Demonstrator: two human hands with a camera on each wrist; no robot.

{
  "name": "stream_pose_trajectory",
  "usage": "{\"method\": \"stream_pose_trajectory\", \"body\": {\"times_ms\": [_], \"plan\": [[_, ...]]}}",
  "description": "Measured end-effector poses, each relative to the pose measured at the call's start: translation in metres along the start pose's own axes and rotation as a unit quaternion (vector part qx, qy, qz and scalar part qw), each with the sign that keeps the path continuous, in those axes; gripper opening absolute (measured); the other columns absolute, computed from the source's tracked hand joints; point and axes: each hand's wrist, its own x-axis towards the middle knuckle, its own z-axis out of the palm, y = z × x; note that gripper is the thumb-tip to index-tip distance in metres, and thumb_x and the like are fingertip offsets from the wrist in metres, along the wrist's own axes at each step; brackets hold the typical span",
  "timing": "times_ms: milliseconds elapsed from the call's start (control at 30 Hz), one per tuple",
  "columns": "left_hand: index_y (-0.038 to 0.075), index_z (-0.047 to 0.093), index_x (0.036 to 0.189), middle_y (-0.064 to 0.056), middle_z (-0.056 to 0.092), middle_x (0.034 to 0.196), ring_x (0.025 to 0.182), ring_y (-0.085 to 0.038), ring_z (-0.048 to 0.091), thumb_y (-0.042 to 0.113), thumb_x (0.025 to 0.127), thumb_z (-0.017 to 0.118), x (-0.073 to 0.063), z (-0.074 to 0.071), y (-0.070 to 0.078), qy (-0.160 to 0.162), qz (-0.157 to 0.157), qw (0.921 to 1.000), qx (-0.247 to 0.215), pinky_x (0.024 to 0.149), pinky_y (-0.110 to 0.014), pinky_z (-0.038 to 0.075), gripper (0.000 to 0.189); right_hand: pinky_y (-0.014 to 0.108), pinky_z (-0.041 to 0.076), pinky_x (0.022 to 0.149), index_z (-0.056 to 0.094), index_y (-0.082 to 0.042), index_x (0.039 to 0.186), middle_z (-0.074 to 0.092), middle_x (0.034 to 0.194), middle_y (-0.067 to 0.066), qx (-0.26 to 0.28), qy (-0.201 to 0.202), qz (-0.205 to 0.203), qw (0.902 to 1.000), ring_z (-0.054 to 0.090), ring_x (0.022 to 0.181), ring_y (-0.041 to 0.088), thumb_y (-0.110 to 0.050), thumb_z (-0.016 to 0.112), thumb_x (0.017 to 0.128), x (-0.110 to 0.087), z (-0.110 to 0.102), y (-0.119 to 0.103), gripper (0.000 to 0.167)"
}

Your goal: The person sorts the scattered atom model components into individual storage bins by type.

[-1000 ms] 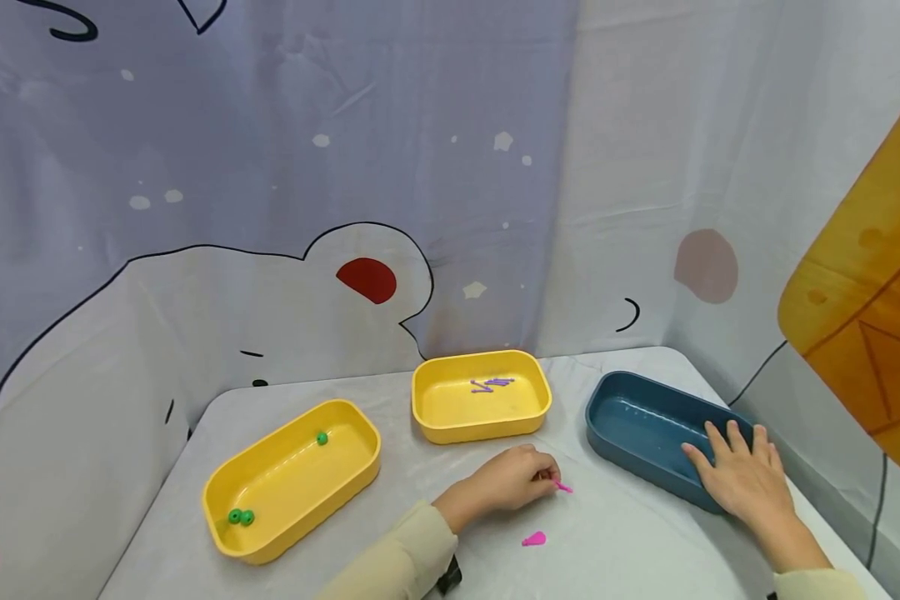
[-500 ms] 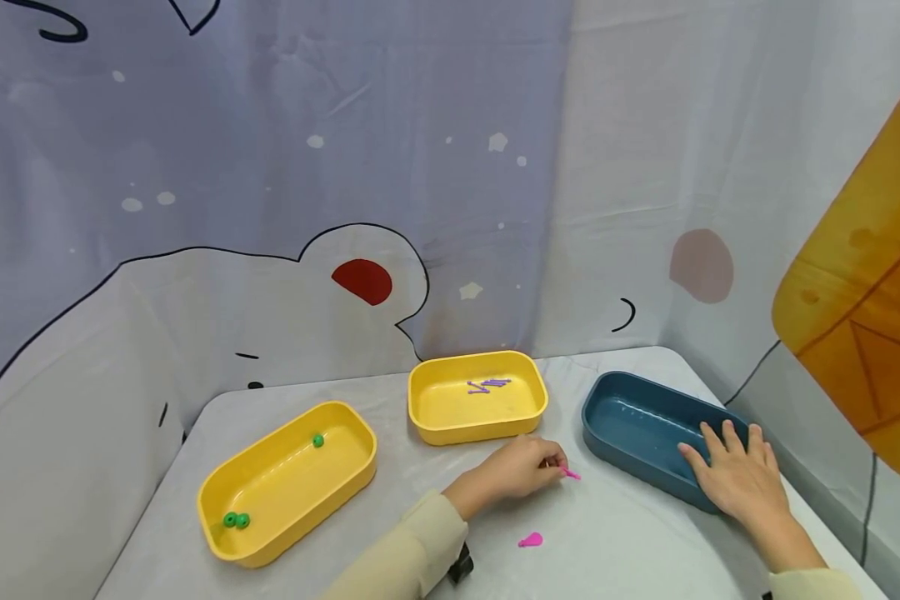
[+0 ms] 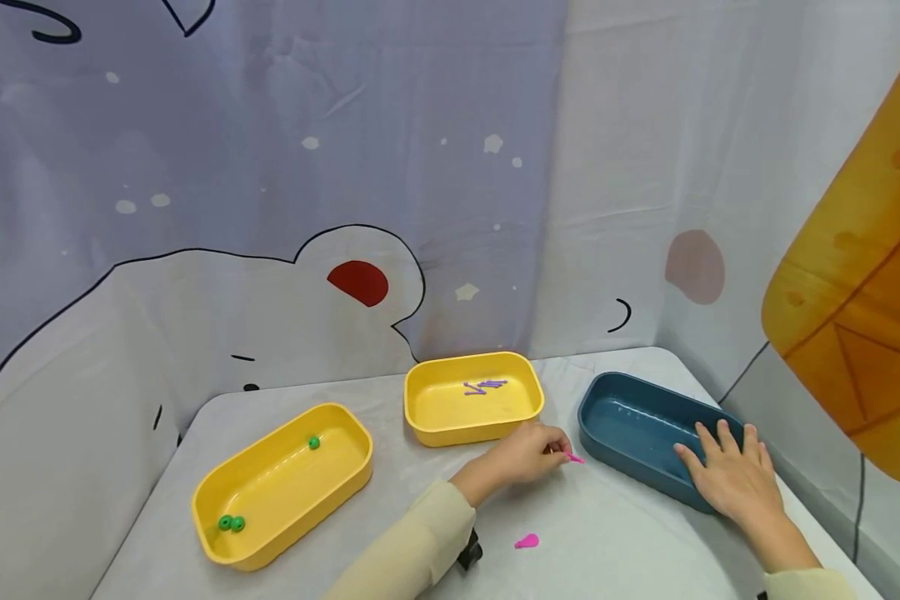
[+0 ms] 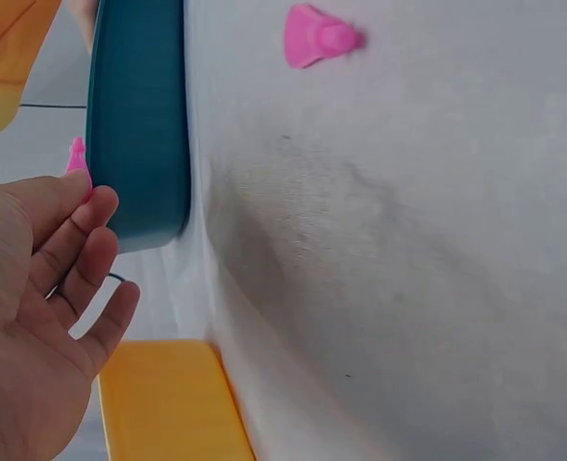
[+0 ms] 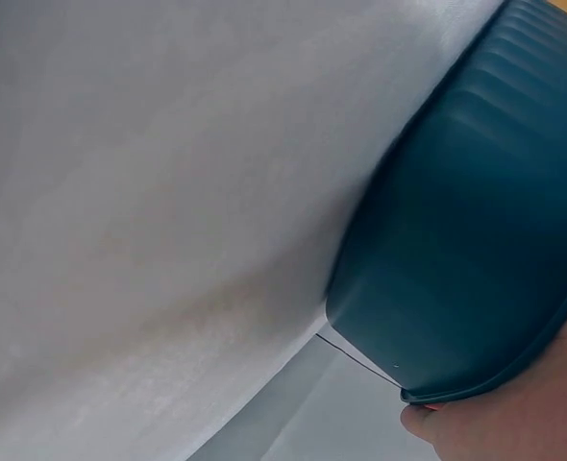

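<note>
My left hand (image 3: 521, 454) pinches a small pink plastic piece (image 4: 78, 158) between thumb and fingertips, its narrow tip poking out. In the head view this hand is over the table, between the middle yellow tray and the dark blue tray (image 3: 630, 467). A second pink piece (image 3: 527, 541), flared at one end with a knob at the other, lies on the table nearer the front; it shows larger in the left wrist view. My right hand (image 3: 738, 479) rests with spread fingers over the blue tray's near right end, and no small pieces show inside that tray.
The middle yellow tray (image 3: 435, 436) holds several thin purple sticks (image 3: 486, 386). A longer yellow tray (image 3: 300, 529) at left contains green beads (image 3: 232, 523). A printed curtain (image 3: 345, 167) hangs behind the white-covered table (image 3: 607, 550), and a cable (image 3: 859, 508) runs down at right.
My left hand has moved away from me and slightly right, toward the blue tray, carrying the pink piece. My right hand stays on the tray. The head view has shifted slightly.
</note>
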Motion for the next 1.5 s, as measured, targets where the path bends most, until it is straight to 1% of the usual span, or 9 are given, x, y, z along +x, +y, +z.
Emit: {"method": "stream_pose_trajectory", "body": {"times_ms": [67,233,433,633,833,933,1100,1267,1500], "plan": [[0.017,0.073,0.097,0.014,0.061,0.078,0.072,0.0,0.052,0.019,0.098,0.069,0.003,0.0,-0.001,0.003,0.001,1.0,0.002,0.067,-0.011,0.045,0.005,0.074,-0.006,0.114,0.029,0.009,0.153,0.01,0.156,0.043,-0.001,0.0,-0.001,1.0,-0.013,0.141,0.066,-0.067,0.022,0.103,0.0,0.0,0.0,0.091],[0.017,0.074,0.098,0.014,0.062,0.079,0.071,0.0,0.052,0.02,0.097,0.069,0.007,-0.001,0.0,0.005,-0.01,0.9999,-0.004,0.066,-0.011,0.045,0.005,0.074,-0.007,0.114,0.029,0.009,0.153,0.01,0.156,0.043,0.002,-0.001,-0.002,1.0,-0.013,0.141,0.066,-0.067,0.021,0.103,0.0,0.002,-0.001,0.091],[0.019,0.073,0.098,0.015,0.062,0.08,0.072,-0.001,0.053,0.021,0.098,0.068,0.014,-0.001,0.002,0.007,-0.027,0.9995,-0.013,0.065,-0.012,0.046,0.005,0.073,-0.007,0.114,0.029,0.009,0.153,0.009,0.156,0.043,0.006,0.0,-0.001,1.0,-0.013,0.141,0.066,-0.067,0.022,0.103,0.0,0.003,-0.001,0.091],[0.021,0.072,0.098,0.015,0.062,0.081,0.073,-0.002,0.053,0.023,0.099,0.068,0.021,-0.002,0.002,0.003,-0.046,0.9989,-0.007,0.066,-0.013,0.046,0.005,0.074,-0.007,0.114,0.03,0.009,0.153,0.01,0.156,0.043,0.007,-0.001,-0.003,1.0,-0.013,0.141,0.066,-0.067,0.022,0.103,0.001,0.002,-0.001,0.09],[0.021,0.071,0.096,0.014,0.061,0.079,0.072,-0.002,0.053,0.022,0.099,0.067,0.029,-0.004,0.002,0.009,-0.035,0.9994,0.002,0.064,-0.013,0.045,0.005,0.074,-0.007,0.114,0.031,0.008,0.153,0.01,0.156,0.043,0.008,-0.002,-0.002,1.0,-0.013,0.141,0.066,-0.066,0.023,0.104,0.0,0.002,-0.002,0.089],[0.02,0.071,0.096,0.014,0.061,0.078,0.072,-0.002,0.052,0.022,0.099,0.067,0.034,-0.006,0.005,0.013,-0.032,0.9994,0.006,0.064,-0.012,0.045,0.005,0.074,-0.007,0.114,0.03,0.008,0.153,0.01,0.157,0.042,0.01,-0.006,-0.001,0.9999,-0.014,0.141,0.065,-0.066,0.023,0.104,-0.001,0.001,-0.003,0.09],[0.021,0.069,0.096,0.014,0.06,0.078,0.072,-0.003,0.052,0.025,0.099,0.068,0.042,-0.008,0.012,0.011,-0.046,0.9989,0.005,0.063,-0.012,0.046,0.005,0.073,-0.008,0.114,0.029,0.008,0.154,0.009,0.157,0.042,0.013,-0.01,-0.001,0.9999,-0.015,0.141,0.065,-0.067,0.023,0.103,-0.001,0.0,-0.002,0.09],[0.022,0.069,0.096,0.013,0.06,0.078,0.071,-0.003,0.052,0.026,0.099,0.067,0.051,-0.009,0.018,0.011,-0.056,0.9982,0.019,0.061,-0.012,0.046,0.006,0.073,-0.008,0.114,0.029,0.007,0.154,0.009,0.157,0.041,0.013,-0.003,-0.005,0.9999,-0.014,0.142,0.065,-0.065,0.024,0.104,-0.001,0.001,0.0,0.088],[0.022,0.069,0.095,0.015,0.059,0.077,0.07,-0.003,0.051,0.026,0.1,0.065,0.061,-0.008,0.022,0.012,-0.06,0.9972,0.044,0.06,-0.013,0.044,0.008,0.073,-0.009,0.114,0.028,0.007,0.154,0.008,0.157,0.041,0.011,-0.004,-0.003,0.9999,-0.015,0.142,0.064,-0.066,0.022,0.104,0.0,0.001,0.001,0.089]]}}
